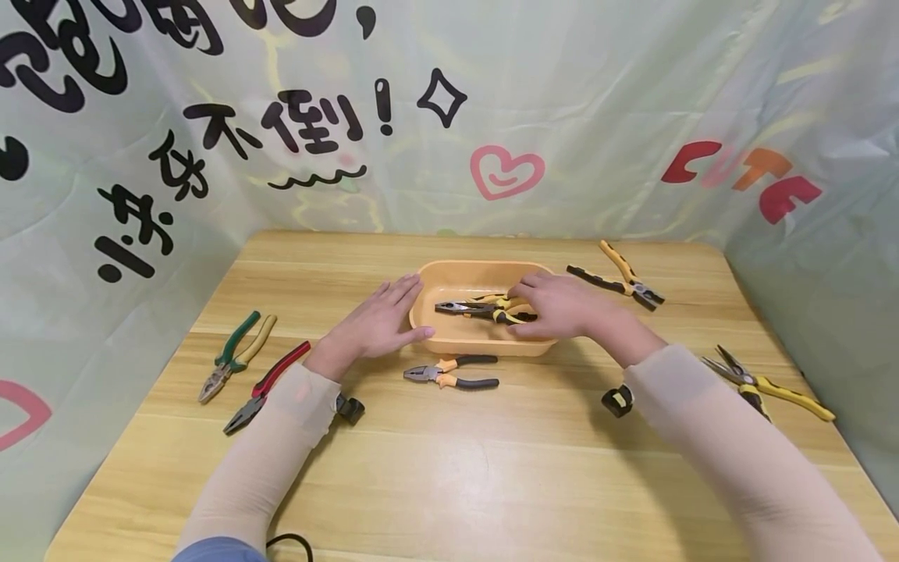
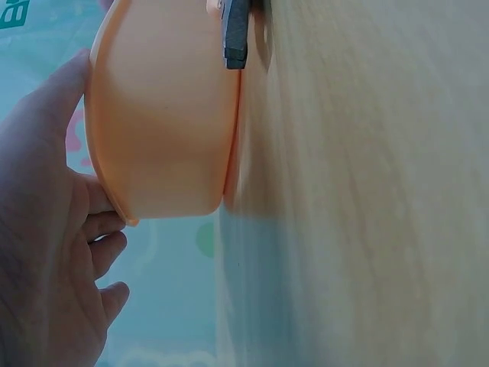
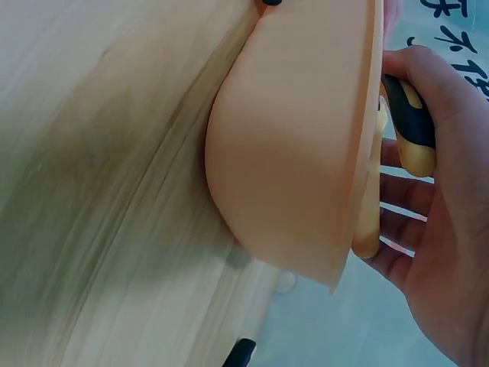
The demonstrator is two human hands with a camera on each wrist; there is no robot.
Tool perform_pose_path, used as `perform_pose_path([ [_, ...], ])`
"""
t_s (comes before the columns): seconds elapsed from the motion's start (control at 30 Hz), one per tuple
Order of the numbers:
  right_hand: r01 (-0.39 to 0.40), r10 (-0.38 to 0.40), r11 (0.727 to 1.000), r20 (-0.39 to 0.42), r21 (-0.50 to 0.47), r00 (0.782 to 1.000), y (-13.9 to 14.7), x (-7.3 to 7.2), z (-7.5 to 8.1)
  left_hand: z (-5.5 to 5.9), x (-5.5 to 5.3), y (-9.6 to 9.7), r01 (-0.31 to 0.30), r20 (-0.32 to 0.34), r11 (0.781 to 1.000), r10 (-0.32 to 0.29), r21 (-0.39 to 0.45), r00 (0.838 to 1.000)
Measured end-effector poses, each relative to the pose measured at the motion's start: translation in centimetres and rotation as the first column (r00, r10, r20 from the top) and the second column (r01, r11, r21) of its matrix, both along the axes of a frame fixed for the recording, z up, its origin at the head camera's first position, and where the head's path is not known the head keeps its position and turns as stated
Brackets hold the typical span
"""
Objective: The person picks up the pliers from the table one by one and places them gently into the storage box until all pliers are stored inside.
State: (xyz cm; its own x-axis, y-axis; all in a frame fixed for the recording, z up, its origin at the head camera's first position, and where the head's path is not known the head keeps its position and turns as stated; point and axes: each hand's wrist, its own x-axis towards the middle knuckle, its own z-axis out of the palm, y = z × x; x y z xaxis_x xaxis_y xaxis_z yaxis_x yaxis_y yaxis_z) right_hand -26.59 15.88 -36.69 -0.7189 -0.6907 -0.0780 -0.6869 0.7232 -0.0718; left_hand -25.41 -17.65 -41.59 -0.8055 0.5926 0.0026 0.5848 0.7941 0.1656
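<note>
An orange plastic basin (image 1: 485, 346) stands on the table between both hands. My left hand (image 1: 372, 318) touches its left rim with fairly straight fingers, the thumb over the near edge. The right hand (image 1: 562, 306) reaches over the right end and grips yellow-and-black pliers (image 1: 456, 307) by the handles, jaws pointing left inside the basin. In the right wrist view the thumb lies along a black-and-yellow handle (image 3: 412, 126), fingers behind. Handles overlap there, so I cannot tell if a second pair lies underneath. Pliers with orange-and-black handles (image 1: 423, 374) lie just in front of the basin.
At the left lie green-and-yellow pliers (image 1: 226, 362) and red-and-black pliers (image 1: 261, 387), the latter beside the left forearm. Yellow-and-black pliers (image 1: 627, 286) lie behind the right hand. Long-nosed yellow-handled pliers (image 1: 747, 380) are near the right edge. Printed cloth (image 1: 597, 94) surrounds the table.
</note>
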Motion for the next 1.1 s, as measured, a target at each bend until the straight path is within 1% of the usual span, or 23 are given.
perform_pose_path([
  [0.2,-0.006,0.006,1.0,0.023,0.003,1.0,-0.9,0.0,-0.5,-0.1,0.0,0.0,-0.005,0.004,1.0,0.005,0.002,1.0],
  [0.5,-0.001,-0.001,1.0,0.079,0.023,0.997,-1.9,-0.3,-0.8,-0.2,0.0,0.0,-0.003,0.005,1.0,0.003,-0.007,1.0],
  [0.87,-0.003,0.0,1.0,0.1,0.03,0.995,-2.4,-0.7,-1.5,0.1,0.1,0.1,-0.005,0.014,1.0,0.005,-0.01,1.0],
  [1.1,-0.024,0.019,0.999,0.114,0.048,0.993,-2.9,-1.1,-1.9,0.1,0.1,0.0,-0.011,0.01,1.0,0.011,-0.007,1.0],
])
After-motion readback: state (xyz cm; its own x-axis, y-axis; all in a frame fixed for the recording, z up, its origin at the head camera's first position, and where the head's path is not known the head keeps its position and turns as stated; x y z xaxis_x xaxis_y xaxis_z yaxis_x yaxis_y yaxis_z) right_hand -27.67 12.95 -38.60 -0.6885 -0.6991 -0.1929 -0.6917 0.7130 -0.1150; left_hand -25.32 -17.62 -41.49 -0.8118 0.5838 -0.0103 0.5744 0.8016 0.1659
